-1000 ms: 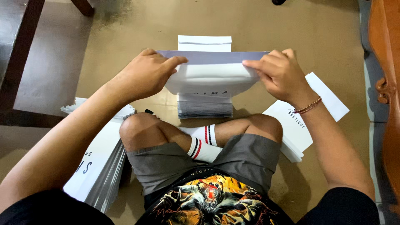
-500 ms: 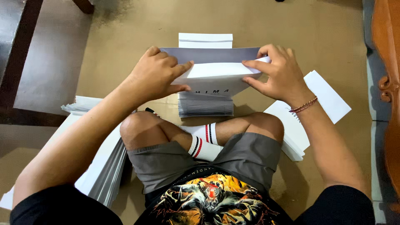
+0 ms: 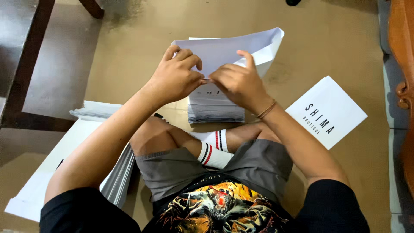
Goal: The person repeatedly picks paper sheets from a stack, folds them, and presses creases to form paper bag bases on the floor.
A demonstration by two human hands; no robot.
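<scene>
Nearby — paper stacks (image 3: 215, 113), table leg (image 3: 26, 64).

Compared with one second back: I note both hands have moved inward from the outer edges of the white paper bag (image 3: 241, 47) to its middle. The left hand (image 3: 174, 77) and right hand (image 3: 239, 82) now meet, fingertips pinched together over the bag's centre, where earlier they were well apart at the two ends of a long grey-edged fold. The bag itself has changed shape: the flat horizontal band across its top is gone, and the upper part now stands open and tilted, its right corner raised. The hands now cover more of the stack of flat bags (image 3: 215, 111) underneath.
</scene>
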